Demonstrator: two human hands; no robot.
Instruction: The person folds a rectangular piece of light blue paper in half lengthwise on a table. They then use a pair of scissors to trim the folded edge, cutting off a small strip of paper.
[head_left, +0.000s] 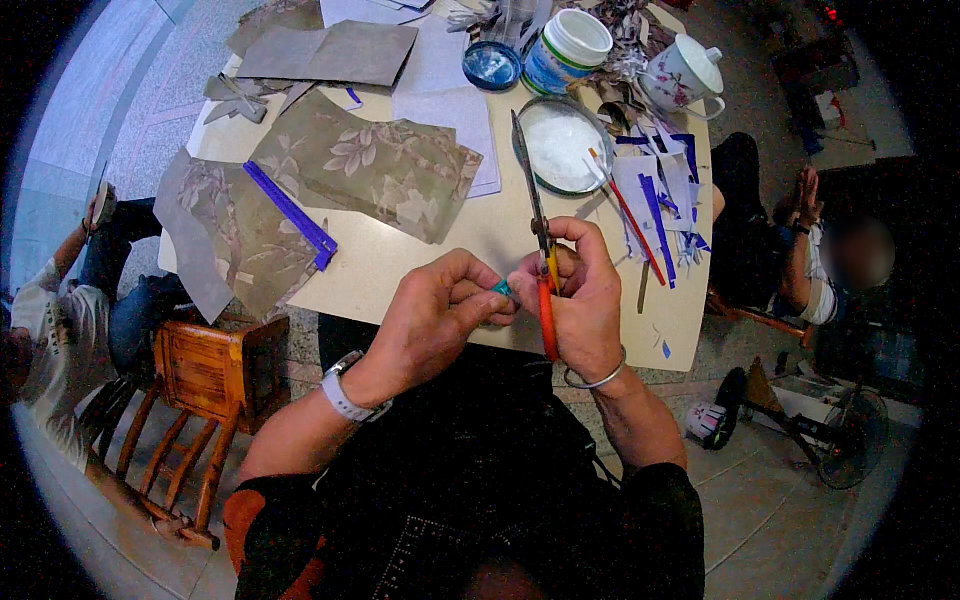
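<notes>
Between the fingertips of my left hand (450, 300) is a small teal piece (501, 287), mostly covered by the fingers. My right hand (585, 289) holds scissors (550, 300) with red and yellow handles, the dark blades pointing away from me. Its thumb and fingertips come close to the teal piece; whether they touch it I cannot tell. Both hands are over the table's near edge. Beyond the blades stands a round dish (561, 146) of white substance. A red-handled brush (634, 221) leans from the dish's rim onto the table.
Patterned paper sheets (367, 165) and a purple strip (289, 214) lie left. Cut strips (664, 187) lie right. A white tub (568, 52), its blue lid (491, 65) and a lidded cup (684, 75) stand behind. People sit at both sides; a wooden chair (202, 367) is at left.
</notes>
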